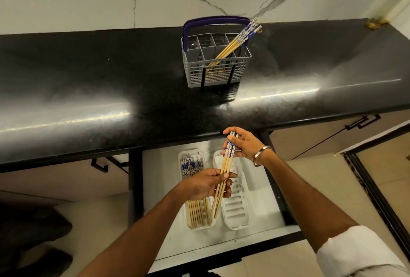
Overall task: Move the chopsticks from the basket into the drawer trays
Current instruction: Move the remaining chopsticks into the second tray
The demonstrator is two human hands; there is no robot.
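A small bundle of wooden chopsticks with blue-patterned tops [226, 165] hangs over the open drawer, held by both hands. My right hand [246, 145] pinches the patterned top ends; my left hand [206, 184] grips the plain lower part. Below them, the left white tray [190, 224] holds several chopsticks, and the right white tray [238, 210] lies bare. On the black counter stands the grey basket [216, 61] with a blue handle, and several more chopsticks [238, 40] lean out of it toward the right.
The black countertop [111, 90] overhangs the back of the open drawer [159, 199]. A marble wall rises behind the counter. Cabinet doors with black handles [363, 123] flank the drawer. A brass fitting [375, 22] sits at the counter's far right corner.
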